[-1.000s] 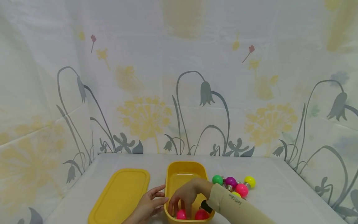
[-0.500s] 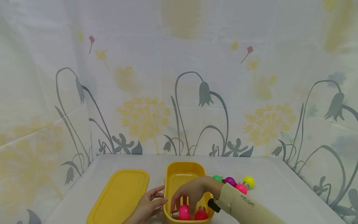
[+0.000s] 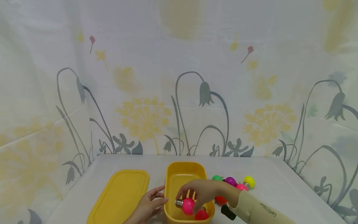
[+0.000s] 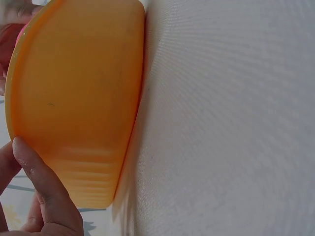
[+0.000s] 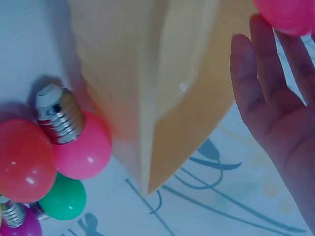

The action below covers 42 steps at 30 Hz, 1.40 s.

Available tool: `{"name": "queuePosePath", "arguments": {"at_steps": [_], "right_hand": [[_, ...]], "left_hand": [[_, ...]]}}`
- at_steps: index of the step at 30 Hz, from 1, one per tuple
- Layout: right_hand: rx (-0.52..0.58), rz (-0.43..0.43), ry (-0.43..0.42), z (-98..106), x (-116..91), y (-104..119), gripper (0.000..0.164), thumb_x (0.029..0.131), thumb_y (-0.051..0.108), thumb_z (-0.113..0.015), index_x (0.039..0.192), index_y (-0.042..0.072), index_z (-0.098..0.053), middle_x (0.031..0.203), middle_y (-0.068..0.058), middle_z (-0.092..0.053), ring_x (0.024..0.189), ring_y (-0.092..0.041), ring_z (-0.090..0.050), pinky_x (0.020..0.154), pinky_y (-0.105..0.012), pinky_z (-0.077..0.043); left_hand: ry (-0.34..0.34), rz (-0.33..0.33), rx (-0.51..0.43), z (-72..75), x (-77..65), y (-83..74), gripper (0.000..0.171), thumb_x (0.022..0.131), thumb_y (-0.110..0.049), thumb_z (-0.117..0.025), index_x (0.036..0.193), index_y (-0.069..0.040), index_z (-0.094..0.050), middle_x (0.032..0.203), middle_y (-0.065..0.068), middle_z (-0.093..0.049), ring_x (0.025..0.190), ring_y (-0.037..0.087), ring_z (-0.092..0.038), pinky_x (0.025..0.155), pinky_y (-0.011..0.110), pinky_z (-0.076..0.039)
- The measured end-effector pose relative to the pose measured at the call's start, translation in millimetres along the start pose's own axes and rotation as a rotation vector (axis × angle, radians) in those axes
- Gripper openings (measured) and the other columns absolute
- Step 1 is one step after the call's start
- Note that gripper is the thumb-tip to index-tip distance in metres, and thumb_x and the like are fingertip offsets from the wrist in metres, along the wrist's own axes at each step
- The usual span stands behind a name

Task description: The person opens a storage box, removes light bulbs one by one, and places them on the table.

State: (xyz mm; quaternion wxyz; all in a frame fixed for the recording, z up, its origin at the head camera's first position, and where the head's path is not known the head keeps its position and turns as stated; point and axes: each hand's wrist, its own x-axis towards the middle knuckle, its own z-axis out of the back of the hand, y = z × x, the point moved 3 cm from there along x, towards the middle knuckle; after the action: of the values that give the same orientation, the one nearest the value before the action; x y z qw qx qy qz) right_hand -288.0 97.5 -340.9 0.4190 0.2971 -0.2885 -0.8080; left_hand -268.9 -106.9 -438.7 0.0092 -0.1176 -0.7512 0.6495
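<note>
A pink light bulb (image 3: 188, 206) with a silver screw base is held by my right hand (image 3: 205, 193) over the front part of the yellow box (image 3: 166, 186). In the right wrist view, the bulb (image 5: 288, 14) is at the fingertips, cut off by the frame edge. Below it inside the box lies a red bulb (image 3: 201, 214). My left hand (image 3: 149, 203) touches the box's left side, its fingers nearly straight. The left wrist view shows a fingertip of the left hand (image 4: 49, 191) against the box rim.
A flat yellow lid (image 3: 120, 196) lies left of the box. Several bulbs lie to the right, including green (image 3: 217, 178), purple (image 3: 230, 181), yellow (image 3: 249, 181) and red (image 3: 221, 200). A floral curtain (image 3: 179, 77) hangs behind the white table (image 3: 279, 186).
My right hand has raised the pink bulb from the box's near left corner and moved it slightly right, its base now in plain sight. The left hand stays against the box.
</note>
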Motion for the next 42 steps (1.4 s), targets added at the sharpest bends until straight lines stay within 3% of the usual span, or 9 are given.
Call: {"name": "queuePosePath", "arguments": {"at_steps": [6, 17, 27, 32, 38, 42], "right_hand": [[-0.001, 0.012, -0.123, -0.8, -10.8, -10.5, 0.045, 0.075, 0.006, -0.077, 0.114, 0.021, -0.061, 0.099, 0.012, -0.058, 0.089, -0.008, -0.055, 0.076, -0.024, -0.05], [0.038, -0.068, -0.32, -2.0, -26.4, -24.2, 0.048, 0.071, 0.01, -0.08, 0.112, 0.026, -0.062, 0.099, 0.01, -0.058, 0.087, -0.012, -0.055, 0.072, -0.025, -0.051], [0.066, -0.094, -0.458, -0.9, -42.4, -33.9, 0.051, 0.07, 0.018, -0.082, 0.116, 0.025, -0.061, 0.103, 0.005, -0.058, 0.09, -0.018, -0.055, 0.075, -0.029, -0.05], [0.045, -0.088, -0.526, -0.8, -51.0, -38.3, 0.052, 0.071, 0.017, -0.081, 0.118, 0.021, -0.059, 0.105, 0.003, -0.057, 0.09, -0.021, -0.054, 0.073, -0.028, -0.05], [0.153, -0.105, -0.562, -3.3, -59.2, -46.0, 0.053, 0.072, 0.013, -0.08, 0.12, 0.017, -0.059, 0.107, -0.003, -0.056, 0.089, -0.023, -0.054, 0.06, -0.031, -0.054], [0.121, -0.102, -0.594, -2.5, -64.9, -51.9, 0.054, 0.071, 0.014, -0.081, 0.12, 0.018, -0.059, 0.107, -0.003, -0.056, 0.092, -0.023, -0.054, 0.063, -0.029, -0.054]], "left_hand": [[0.007, 0.001, 0.003, -0.9, -1.3, -1.4, 0.063, 0.084, -0.015, -0.07, 0.137, 0.004, -0.04, 0.098, 0.006, -0.054, 0.076, 0.012, -0.056, 0.068, 0.025, -0.053], [-0.004, 0.014, 0.011, -0.6, -0.5, -1.1, 0.065, 0.084, -0.016, -0.071, 0.137, 0.004, -0.04, 0.099, 0.007, -0.054, 0.076, 0.012, -0.057, 0.068, 0.026, -0.053], [-0.039, 0.051, 0.016, -2.2, 0.0, -2.3, 0.064, 0.083, -0.017, -0.072, 0.136, 0.003, -0.042, 0.099, 0.009, -0.055, 0.074, 0.013, -0.058, 0.07, 0.026, -0.053], [-0.031, 0.046, 0.01, -3.2, -1.3, -2.5, 0.063, 0.084, -0.015, -0.07, 0.136, 0.003, -0.041, 0.099, 0.009, -0.055, 0.074, 0.013, -0.058, 0.069, 0.025, -0.053], [-0.036, 0.055, 0.017, -3.8, -1.1, -3.3, 0.064, 0.084, -0.016, -0.07, 0.137, 0.003, -0.041, 0.099, 0.009, -0.055, 0.074, 0.013, -0.058, 0.069, 0.025, -0.053], [-0.032, 0.051, 0.017, -3.0, -1.2, -2.9, 0.064, 0.084, -0.016, -0.07, 0.137, 0.003, -0.04, 0.1, 0.009, -0.055, 0.074, 0.013, -0.057, 0.069, 0.025, -0.053]]}}
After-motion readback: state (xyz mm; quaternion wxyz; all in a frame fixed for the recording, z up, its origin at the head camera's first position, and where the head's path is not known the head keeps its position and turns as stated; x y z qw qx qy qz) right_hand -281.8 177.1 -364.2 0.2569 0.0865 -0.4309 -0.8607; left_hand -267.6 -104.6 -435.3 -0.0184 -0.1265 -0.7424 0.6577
